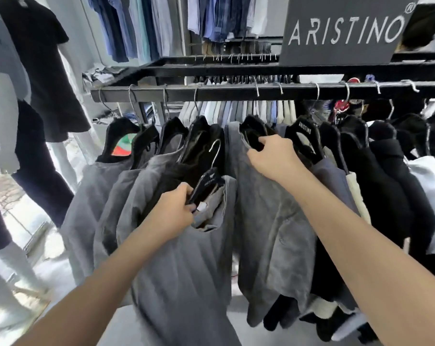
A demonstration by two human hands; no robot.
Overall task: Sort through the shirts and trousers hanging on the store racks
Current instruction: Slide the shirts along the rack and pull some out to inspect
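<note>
A black metal rack rail (236,92) runs across the view with several grey and black shirts on black hangers. My left hand (174,211) grips a black hanger (207,182) carrying a grey shirt (186,265); its metal hook is off the rail, below it. My right hand (273,156) is closed on the black hanger (252,132) of another grey shirt (268,221) that still hangs on the rail. Black shirts (386,186) hang to the right, more grey shirts (96,201) to the left.
A dark brand sign (343,28) stands on top of the rack. Mannequins (36,78) in dark and pale clothes stand at the left on a light floor. Blue shirts (131,26) hang on the back wall. A second rail of pale trousers (238,111) hangs behind.
</note>
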